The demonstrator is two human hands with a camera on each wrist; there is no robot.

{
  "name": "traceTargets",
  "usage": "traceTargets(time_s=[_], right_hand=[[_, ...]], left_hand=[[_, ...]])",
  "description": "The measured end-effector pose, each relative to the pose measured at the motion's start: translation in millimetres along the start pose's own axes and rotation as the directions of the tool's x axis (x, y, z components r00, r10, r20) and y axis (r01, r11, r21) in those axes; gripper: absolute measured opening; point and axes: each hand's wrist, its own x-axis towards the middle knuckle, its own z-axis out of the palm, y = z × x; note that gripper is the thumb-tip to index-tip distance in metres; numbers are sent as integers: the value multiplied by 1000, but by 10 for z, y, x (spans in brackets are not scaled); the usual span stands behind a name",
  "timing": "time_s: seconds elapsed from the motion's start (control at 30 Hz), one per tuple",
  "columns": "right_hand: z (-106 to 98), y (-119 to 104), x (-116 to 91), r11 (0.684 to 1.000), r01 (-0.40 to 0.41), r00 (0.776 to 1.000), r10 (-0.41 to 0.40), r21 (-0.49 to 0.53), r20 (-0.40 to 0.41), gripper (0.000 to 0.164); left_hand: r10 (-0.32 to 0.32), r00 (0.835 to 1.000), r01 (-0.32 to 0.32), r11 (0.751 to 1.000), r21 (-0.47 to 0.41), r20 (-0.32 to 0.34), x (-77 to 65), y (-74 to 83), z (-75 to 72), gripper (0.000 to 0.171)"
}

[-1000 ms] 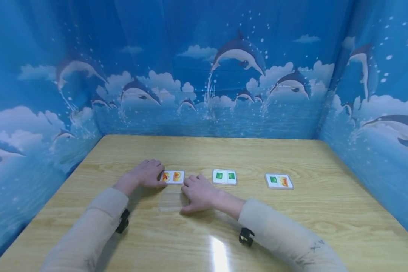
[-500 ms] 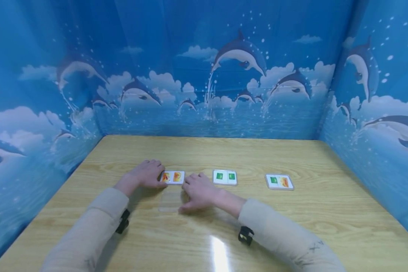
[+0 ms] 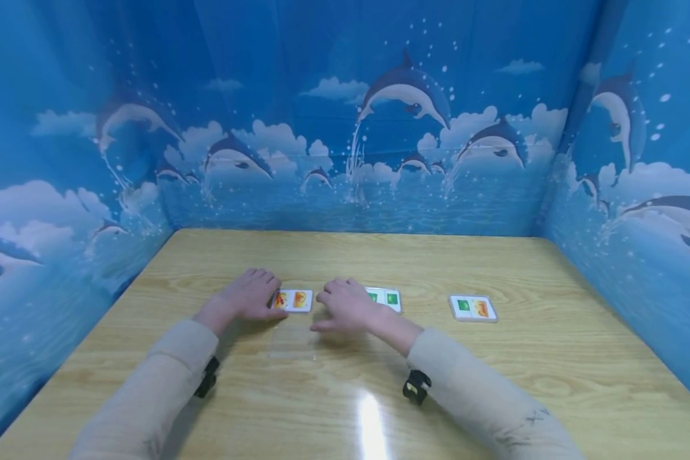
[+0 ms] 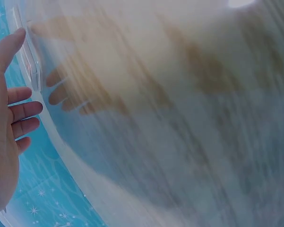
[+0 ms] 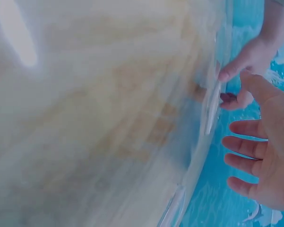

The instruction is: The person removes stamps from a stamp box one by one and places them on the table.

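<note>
In the head view my left hand [image 3: 252,295] holds the left end of a flat, clear-rimmed card case [image 3: 300,301], thumb at its near corner and fingers at its far corner. Two orange food-like pictures on white show inside it. The left wrist view has the thumb [image 4: 20,38] against the case's edge. Just right of the case hovers my right hand [image 3: 347,306], fingers loosely spread and holding nothing. A clear rectangular sheet [image 3: 290,343] lies on the table nearer me. Behind the right hand, partly covered, is a second case [image 3: 388,299] with green pictures.
A third case [image 3: 473,308], with one green and one orange picture, lies farther right on the wooden table [image 3: 494,383]. Blue dolphin-print curtains [image 3: 299,185] close in the back and both sides.
My right hand has lifted away from the clear sheet and shifted right and away from me, now overlapping the middle case. My left hand has barely moved at its case.
</note>
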Motion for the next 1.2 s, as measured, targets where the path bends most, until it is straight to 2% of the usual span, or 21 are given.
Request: traceTargets(time_s=[0.23, 0.37, 0.63, 1.03, 1.13, 1.2], right_hand=[[-14, 137, 122, 988, -70, 997, 73, 135, -18, 61], [-27, 206, 215, 957, -91, 994, 103, 274, -28, 55], [-32, 272, 376, 821, -99, 983, 168, 562, -71, 46], [142, 253, 540, 631, -132, 963, 265, 765, -52, 41], [206, 253, 574, 607, -141, 963, 267, 782, -35, 41], [246, 254, 590, 610, -146, 964, 263, 779, -26, 43]], left_hand=[[25, 999, -25, 1000, 2, -24, 2, 14, 25, 76], [8, 1000, -8, 1000, -18, -8, 9, 11, 47, 75], [-10, 1000, 10, 1000, -26, 6, 9, 9, 22, 67], [5, 1000, -5, 1000, -14, 9, 18, 3, 13, 62], [0, 1000, 1, 1000, -16, 18, 14, 0, 9, 62], [0, 1000, 0, 1000, -21, 19, 12, -1, 2, 62]])
